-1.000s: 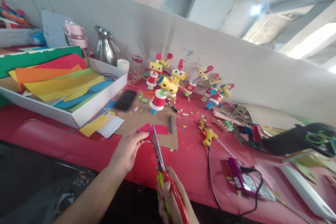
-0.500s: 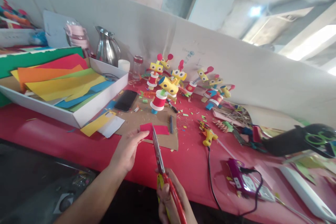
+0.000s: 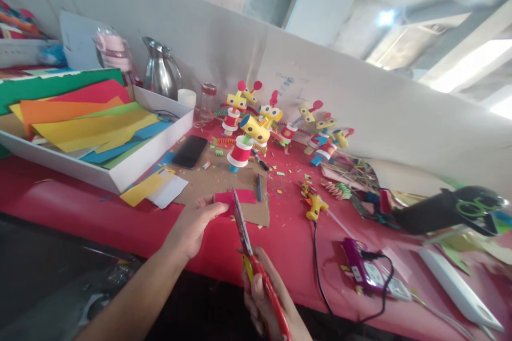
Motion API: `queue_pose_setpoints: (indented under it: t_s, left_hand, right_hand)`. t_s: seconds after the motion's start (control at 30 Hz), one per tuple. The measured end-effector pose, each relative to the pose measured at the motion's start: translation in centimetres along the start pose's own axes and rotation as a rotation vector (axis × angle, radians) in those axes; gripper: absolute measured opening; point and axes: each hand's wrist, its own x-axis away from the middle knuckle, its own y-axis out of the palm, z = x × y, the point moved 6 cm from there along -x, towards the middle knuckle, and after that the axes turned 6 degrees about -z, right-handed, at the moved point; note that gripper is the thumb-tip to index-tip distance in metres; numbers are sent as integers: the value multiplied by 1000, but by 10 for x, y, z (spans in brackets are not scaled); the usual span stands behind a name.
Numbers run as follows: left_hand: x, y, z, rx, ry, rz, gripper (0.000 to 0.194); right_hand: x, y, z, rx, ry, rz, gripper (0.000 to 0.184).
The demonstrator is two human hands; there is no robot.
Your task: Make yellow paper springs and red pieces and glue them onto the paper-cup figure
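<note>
Between thumb and fingers, my left hand (image 3: 196, 224) pinches a small piece of red paper (image 3: 224, 199). My right hand (image 3: 262, 290) is wrapped round the red and yellow handles of a pair of scissors (image 3: 241, 224). The blades point up and away, their tips against the right side of the red paper. How far they have cut in I cannot tell. Beyond, another red paper strip (image 3: 247, 196) lies on a brown cardboard sheet (image 3: 258, 217), with a dark pen (image 3: 259, 187) beside it.
Several paper-cup figures (image 3: 240, 152) stand at the back of the red table (image 3: 288, 256). A white box (image 3: 148, 157) of coloured paper is at left, near a phone (image 3: 190, 151) and metal jug (image 3: 160, 72). At right lie a yellow glue gun (image 3: 316, 206) and a purple power strip (image 3: 362, 266).
The scissors handles have closed together. The red paper in my left hand has tilted and sits slightly lower. The view has shifted a little.
</note>
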Motion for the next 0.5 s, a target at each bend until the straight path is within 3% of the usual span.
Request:
queue_pose_setpoints:
  t_s: [0.17,0.5]
  left_hand:
    - [-1,-9,2,-14,26,86,17]
    - [-5,-11,0,36,41,34,16]
  right_hand:
    - [0,2,-3,9,17,-11,72]
    - [5,1,3,-19,75,14,72]
